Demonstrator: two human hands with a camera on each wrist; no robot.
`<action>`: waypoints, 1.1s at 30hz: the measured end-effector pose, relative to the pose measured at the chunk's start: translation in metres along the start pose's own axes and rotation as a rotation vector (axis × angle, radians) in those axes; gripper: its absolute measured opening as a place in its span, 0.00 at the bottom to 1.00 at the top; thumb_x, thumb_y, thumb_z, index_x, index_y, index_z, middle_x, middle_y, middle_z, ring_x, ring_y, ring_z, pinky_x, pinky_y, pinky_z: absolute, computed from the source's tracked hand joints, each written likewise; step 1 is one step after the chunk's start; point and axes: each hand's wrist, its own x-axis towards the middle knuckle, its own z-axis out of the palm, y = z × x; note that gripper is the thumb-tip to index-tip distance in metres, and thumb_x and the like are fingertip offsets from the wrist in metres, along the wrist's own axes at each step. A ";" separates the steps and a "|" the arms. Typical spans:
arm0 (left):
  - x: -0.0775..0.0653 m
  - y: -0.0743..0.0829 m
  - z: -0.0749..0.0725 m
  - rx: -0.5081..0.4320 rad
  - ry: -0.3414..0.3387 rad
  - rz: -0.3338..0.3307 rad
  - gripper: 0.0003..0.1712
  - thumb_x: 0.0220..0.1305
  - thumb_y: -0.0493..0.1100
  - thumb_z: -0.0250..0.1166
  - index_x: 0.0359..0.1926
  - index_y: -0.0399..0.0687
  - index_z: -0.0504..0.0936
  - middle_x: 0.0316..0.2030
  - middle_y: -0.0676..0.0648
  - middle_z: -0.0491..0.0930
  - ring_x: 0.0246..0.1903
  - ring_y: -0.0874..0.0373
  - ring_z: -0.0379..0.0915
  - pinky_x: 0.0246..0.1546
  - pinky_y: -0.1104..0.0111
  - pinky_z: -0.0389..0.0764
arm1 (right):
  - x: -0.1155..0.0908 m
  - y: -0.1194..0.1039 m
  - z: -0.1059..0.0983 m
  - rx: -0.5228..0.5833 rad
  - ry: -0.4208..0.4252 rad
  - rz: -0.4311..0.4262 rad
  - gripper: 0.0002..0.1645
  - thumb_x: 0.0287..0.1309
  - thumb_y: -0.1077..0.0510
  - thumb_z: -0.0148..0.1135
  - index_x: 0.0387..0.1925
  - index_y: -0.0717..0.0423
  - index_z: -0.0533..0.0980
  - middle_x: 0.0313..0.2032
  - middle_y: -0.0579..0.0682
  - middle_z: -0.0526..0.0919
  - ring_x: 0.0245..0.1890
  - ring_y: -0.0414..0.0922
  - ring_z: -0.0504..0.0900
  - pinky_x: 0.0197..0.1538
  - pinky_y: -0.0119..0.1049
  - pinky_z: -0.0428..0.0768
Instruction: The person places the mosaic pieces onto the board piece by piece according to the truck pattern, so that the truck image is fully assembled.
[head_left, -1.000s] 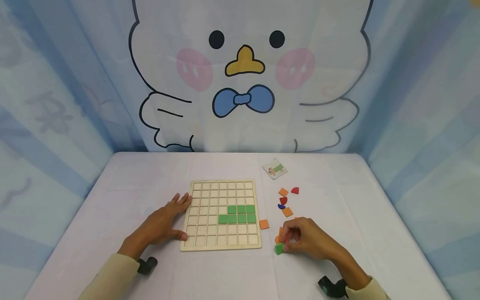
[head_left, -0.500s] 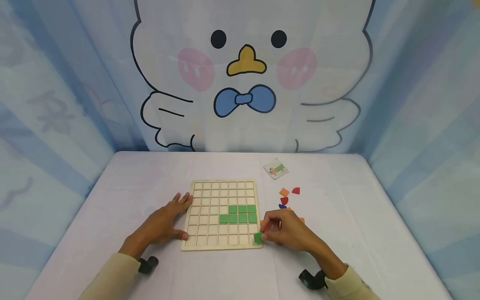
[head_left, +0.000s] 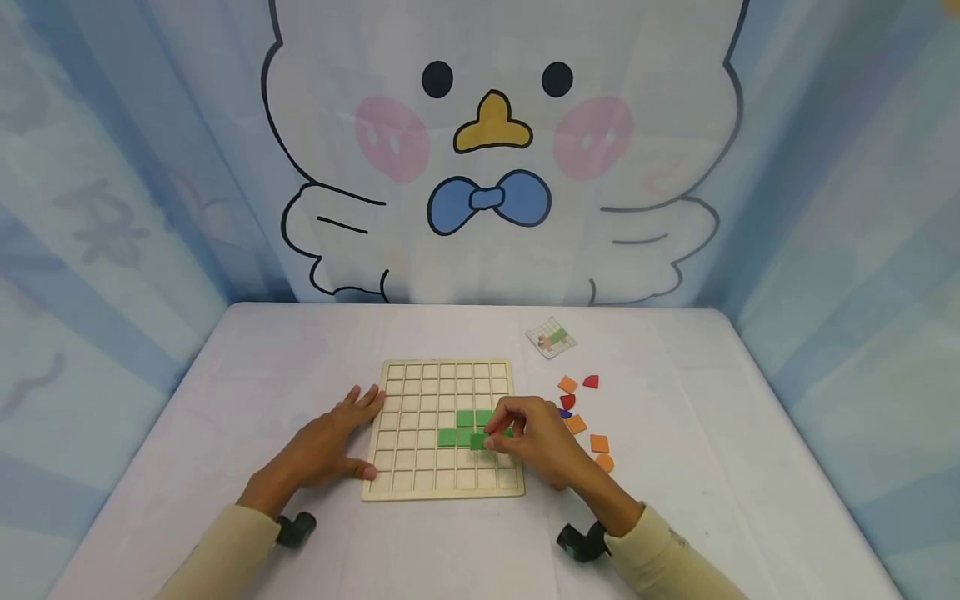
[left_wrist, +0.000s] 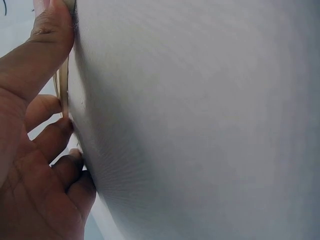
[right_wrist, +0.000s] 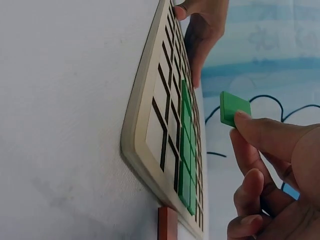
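Observation:
My right hand (head_left: pixel 536 437) pinches a green square tile (right_wrist: pixel 234 107) between thumb and fingertips. In the right wrist view this tile is raised off the wooden grid board (head_left: pixel 408 460), and in the head view it overlaps the rows of green tiles (head_left: pixel 456 437) set in the board's cells. Part of those rows is hidden behind the hand. At the board's left edge rests my left hand (head_left: pixel 330 442), fingers spread, thumb near the lower left corner. The left wrist view shows its thumb and fingertips (left_wrist: pixel 62 125) against the board's side.
Right of the board lie loose orange squares (head_left: pixel 599 443), an orange round piece (head_left: pixel 604 462), red quarter-round pieces (head_left: pixel 591 382) and a blue piece (head_left: pixel 566 413). A small pattern card (head_left: pixel 551 337) lies behind them. A printed curtain (head_left: pixel 487 250) hangs beyond the table.
The right hand has carried the green tile from the loose pieces leftward over the board's green rows. The left hand stays at the board's left edge.

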 end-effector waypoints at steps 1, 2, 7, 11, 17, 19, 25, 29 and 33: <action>0.000 0.000 0.000 -0.001 0.000 0.000 0.71 0.45 0.55 0.85 0.85 0.49 0.54 0.85 0.44 0.49 0.85 0.36 0.40 0.79 0.35 0.57 | 0.003 -0.001 0.002 -0.001 0.008 0.002 0.09 0.58 0.59 0.81 0.34 0.43 0.85 0.32 0.37 0.88 0.23 0.39 0.70 0.27 0.28 0.69; 0.000 0.000 0.000 -0.001 0.001 0.000 0.71 0.45 0.55 0.85 0.85 0.49 0.54 0.85 0.44 0.49 0.85 0.36 0.40 0.79 0.35 0.57 | 0.005 -0.002 0.005 -0.001 0.016 0.006 0.10 0.58 0.59 0.81 0.33 0.42 0.85 0.31 0.37 0.88 0.23 0.39 0.70 0.27 0.28 0.69; 0.000 0.001 0.000 -0.001 0.003 -0.001 0.71 0.45 0.54 0.85 0.85 0.49 0.54 0.85 0.44 0.50 0.85 0.36 0.41 0.79 0.35 0.58 | 0.018 -0.005 0.015 -0.011 0.046 0.006 0.10 0.58 0.60 0.80 0.33 0.44 0.85 0.30 0.39 0.87 0.24 0.40 0.72 0.28 0.29 0.71; -0.001 0.003 -0.001 -0.005 0.001 -0.003 0.71 0.45 0.54 0.85 0.85 0.48 0.54 0.85 0.43 0.50 0.85 0.36 0.41 0.79 0.35 0.57 | 0.027 -0.007 0.021 -0.032 0.062 0.010 0.10 0.58 0.61 0.80 0.33 0.45 0.84 0.29 0.39 0.86 0.24 0.40 0.74 0.29 0.30 0.72; 0.000 0.002 0.000 -0.002 0.002 -0.003 0.72 0.45 0.55 0.85 0.85 0.49 0.54 0.85 0.43 0.49 0.85 0.36 0.41 0.79 0.34 0.58 | 0.040 -0.010 0.027 -0.059 0.062 0.021 0.09 0.59 0.61 0.79 0.33 0.45 0.85 0.29 0.40 0.86 0.23 0.40 0.75 0.27 0.30 0.73; 0.000 0.001 0.000 0.001 0.003 -0.003 0.72 0.45 0.55 0.85 0.85 0.49 0.53 0.85 0.44 0.49 0.85 0.36 0.41 0.79 0.34 0.58 | 0.044 -0.009 0.030 -0.075 0.061 0.022 0.09 0.59 0.61 0.79 0.33 0.45 0.84 0.29 0.40 0.86 0.25 0.38 0.78 0.30 0.31 0.75; 0.000 0.001 0.000 -0.004 0.005 0.001 0.71 0.45 0.55 0.85 0.85 0.49 0.54 0.85 0.43 0.50 0.85 0.36 0.41 0.78 0.34 0.58 | 0.054 -0.007 0.039 -0.125 0.078 0.014 0.09 0.58 0.60 0.80 0.31 0.46 0.84 0.29 0.39 0.87 0.32 0.35 0.82 0.41 0.34 0.79; 0.000 0.000 0.001 -0.005 0.007 0.006 0.71 0.45 0.55 0.85 0.85 0.49 0.54 0.85 0.43 0.50 0.85 0.36 0.41 0.78 0.34 0.58 | 0.059 -0.008 0.043 -0.162 0.085 0.014 0.09 0.57 0.60 0.80 0.30 0.46 0.84 0.28 0.40 0.87 0.31 0.35 0.82 0.38 0.34 0.79; 0.001 -0.001 0.002 -0.005 0.009 0.007 0.71 0.45 0.55 0.85 0.85 0.50 0.54 0.85 0.44 0.50 0.85 0.36 0.41 0.78 0.34 0.58 | 0.064 -0.009 0.045 -0.193 0.070 0.023 0.09 0.57 0.60 0.80 0.29 0.46 0.84 0.27 0.39 0.86 0.28 0.34 0.81 0.32 0.33 0.77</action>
